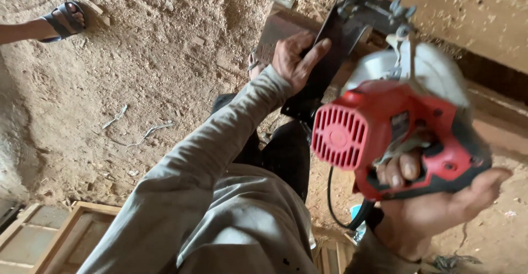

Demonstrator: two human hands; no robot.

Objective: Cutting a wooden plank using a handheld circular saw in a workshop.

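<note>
Saw (396,131) handle inside right-hand fingers (404,170).

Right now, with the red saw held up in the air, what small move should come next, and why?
Probably lower the red circular saw until its black base plate rests flat on the wooden board. The right hand grips the handle, the left hand only steadies the plate, and the saw is tilted off the board.

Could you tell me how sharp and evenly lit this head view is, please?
Head view: soft, even daylight, no glare; the red circular saw in the right hand is sharp, the left hand on its base plate slightly soft; steep tilt.
</note>
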